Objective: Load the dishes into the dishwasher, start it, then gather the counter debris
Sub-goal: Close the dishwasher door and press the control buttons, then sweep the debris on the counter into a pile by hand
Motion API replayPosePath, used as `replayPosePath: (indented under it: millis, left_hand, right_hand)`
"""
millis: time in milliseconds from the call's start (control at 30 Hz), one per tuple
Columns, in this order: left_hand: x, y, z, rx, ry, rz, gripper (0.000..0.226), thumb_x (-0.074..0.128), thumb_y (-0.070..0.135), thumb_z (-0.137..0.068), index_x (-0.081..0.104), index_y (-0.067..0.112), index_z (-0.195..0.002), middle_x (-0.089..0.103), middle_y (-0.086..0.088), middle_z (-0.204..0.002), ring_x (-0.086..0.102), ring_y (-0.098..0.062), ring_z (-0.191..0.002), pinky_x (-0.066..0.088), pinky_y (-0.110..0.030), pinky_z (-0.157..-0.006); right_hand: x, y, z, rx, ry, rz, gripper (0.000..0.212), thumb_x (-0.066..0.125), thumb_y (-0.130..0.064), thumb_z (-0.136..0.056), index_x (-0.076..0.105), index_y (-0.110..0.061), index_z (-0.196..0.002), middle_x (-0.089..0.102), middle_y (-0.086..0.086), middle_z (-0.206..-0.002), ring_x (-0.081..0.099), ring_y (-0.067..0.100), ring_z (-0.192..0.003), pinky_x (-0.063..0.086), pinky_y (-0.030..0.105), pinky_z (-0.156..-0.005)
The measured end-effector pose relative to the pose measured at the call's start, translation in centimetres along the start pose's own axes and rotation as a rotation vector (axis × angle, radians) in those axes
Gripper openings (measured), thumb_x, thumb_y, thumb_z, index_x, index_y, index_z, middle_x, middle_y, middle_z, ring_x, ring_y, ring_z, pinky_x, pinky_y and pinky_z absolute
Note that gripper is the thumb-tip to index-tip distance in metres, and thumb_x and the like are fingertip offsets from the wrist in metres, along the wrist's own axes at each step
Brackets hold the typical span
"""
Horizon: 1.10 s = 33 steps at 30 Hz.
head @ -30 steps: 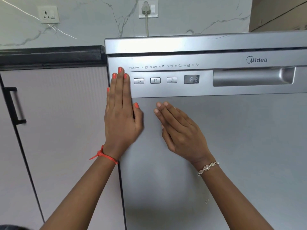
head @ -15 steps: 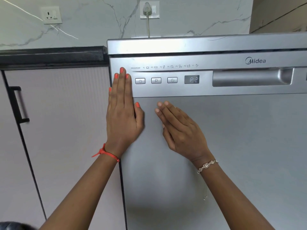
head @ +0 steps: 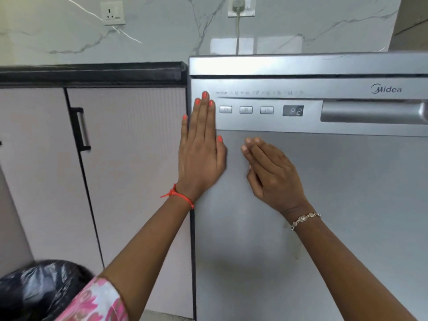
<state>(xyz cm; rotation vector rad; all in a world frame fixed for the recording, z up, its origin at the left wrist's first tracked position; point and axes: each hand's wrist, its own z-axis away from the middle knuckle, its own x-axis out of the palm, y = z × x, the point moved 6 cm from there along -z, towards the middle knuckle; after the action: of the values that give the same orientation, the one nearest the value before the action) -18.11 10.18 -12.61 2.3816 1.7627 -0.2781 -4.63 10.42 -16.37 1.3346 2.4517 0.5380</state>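
Observation:
The silver dishwasher (head: 335, 193) fills the right of the view with its door closed. Its control strip carries three buttons (head: 246, 110) and a display (head: 293, 110) reading P2, with the recessed door handle (head: 372, 111) to the right. My left hand (head: 201, 149) lies flat against the door's left edge, fingers straight, fingertips beside the power button. My right hand (head: 272, 174) presses flat on the door panel just below the control strip. Neither hand holds anything.
Pale cabinet doors (head: 129, 170) with a black handle (head: 82, 128) stand left of the dishwasher under a black countertop edge (head: 92, 71). A bin lined with a black bag (head: 34, 290) sits at bottom left. A plugged wall socket (head: 240, 5) is on the marble wall.
Both hands stay pressed on the door in the same places. The camera has shifted left and down, bringing the black bin bag and more cabinet into view.

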Motion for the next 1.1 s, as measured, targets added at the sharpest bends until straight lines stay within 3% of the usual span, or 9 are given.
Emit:
replayPosePath:
  millis: [167, 267, 467, 533, 600, 733, 900, 1100]
  left_hand:
    - [-1.8, 0.6, -0.5, -0.026, -0.137, 0.057, 0.065, 0.051, 0.016, -0.086, 0.023, 0.001, -0.143, 0.023, -0.016, -0.151, 0.016, -0.022, -0.141, 0.005, -0.035, -0.118]
    - [-3.9, -0.1, -2.4, -0.001, -0.277, 0.096, 0.058, 0.048, 0.02, -0.089, 0.029, 0.003, -0.141, 0.036, -0.016, -0.145, 0.026, -0.023, -0.135, 0.015, -0.039, -0.116]
    - [-8.2, -1.4, -6.4, -0.082, -0.558, 0.141, 0.052, 0.044, 0.026, -0.089, 0.032, 0.011, -0.138, 0.038, -0.013, -0.144, 0.03, -0.024, -0.136, 0.02, -0.045, -0.115]
    - [-9.4, -1.5, -8.1, -0.105, -0.666, 0.147, 0.051, 0.049, 0.024, -0.088, 0.037, 0.011, -0.135, 0.042, -0.014, -0.142, 0.035, -0.029, -0.134, 0.026, -0.047, -0.112]
    - [-10.8, -1.2, -9.9, -0.144, -0.789, 0.143, 0.051, 0.052, 0.024, -0.087, 0.041, 0.01, -0.134, 0.041, -0.015, -0.143, 0.034, -0.031, -0.135, 0.029, -0.049, -0.111]
    - [-13.9, -0.8, -13.1, -0.263, -1.064, 0.173, 0.054, 0.046, 0.03, -0.094, 0.029, 0.013, -0.143, 0.023, -0.006, -0.153, 0.013, -0.022, -0.144, 0.008, -0.034, -0.118]
    - [-16.7, -0.6, -16.5, -0.353, -1.18, 0.152, 0.055, 0.046, 0.033, -0.095, 0.028, 0.014, -0.143, 0.025, -0.005, -0.152, 0.014, -0.02, -0.143, 0.008, -0.031, -0.118]
    - [-17.4, -3.1, -19.2, -0.458, -1.126, 0.102, 0.053, 0.047, 0.032, -0.094, 0.032, 0.011, -0.14, 0.031, -0.006, -0.149, 0.02, -0.021, -0.141, 0.011, -0.033, -0.117]
  right_hand:
    - [-1.2, -0.5, -3.5, 0.091, -0.122, -0.06, 0.018, 0.05, -0.007, -0.08, 0.066, -0.001, -0.08, 0.064, 0.014, -0.082, 0.055, 0.028, -0.08, 0.043, 0.034, -0.078]
    - [-1.6, 0.5, -7.4, 0.163, -0.241, -0.21, 0.017, 0.048, -0.008, -0.082, 0.061, -0.005, -0.071, 0.057, 0.009, -0.07, 0.056, 0.027, -0.072, 0.048, 0.034, -0.07]
    - [-0.5, 2.5, -12.7, 0.307, -0.792, -0.393, 0.027, 0.041, -0.025, -0.08, 0.061, -0.012, -0.067, 0.062, 0.005, -0.058, 0.06, 0.026, -0.05, 0.045, 0.028, -0.041]
    - [-0.7, 3.2, -15.1, 0.375, -0.97, -0.443, 0.029, 0.041, -0.027, -0.083, 0.063, -0.011, -0.072, 0.066, 0.006, -0.065, 0.063, 0.027, -0.056, 0.045, 0.029, -0.047]
    - [-0.9, 3.8, -17.0, 0.425, -1.163, -0.482, 0.028, 0.043, -0.027, -0.092, 0.064, -0.01, -0.09, 0.068, 0.009, -0.087, 0.065, 0.028, -0.079, 0.047, 0.032, -0.064]
    - [-2.3, 5.1, -21.1, 0.53, -1.359, -0.568, 0.033, 0.041, -0.032, -0.095, 0.061, -0.01, -0.109, 0.065, 0.008, -0.109, 0.061, 0.024, -0.097, 0.047, 0.032, -0.081]
    - [-4.7, 4.7, -25.9, 0.495, -1.472, -0.619, 0.036, 0.038, -0.033, -0.097, 0.057, -0.009, -0.116, 0.061, 0.008, -0.119, 0.057, 0.023, -0.107, 0.043, 0.03, -0.09]
    - [-3.9, 4.3, -29.2, 0.492, -1.381, -0.701, 0.035, 0.039, -0.031, -0.097, 0.06, -0.007, -0.11, 0.064, 0.009, -0.11, 0.06, 0.024, -0.099, 0.046, 0.03, -0.084]
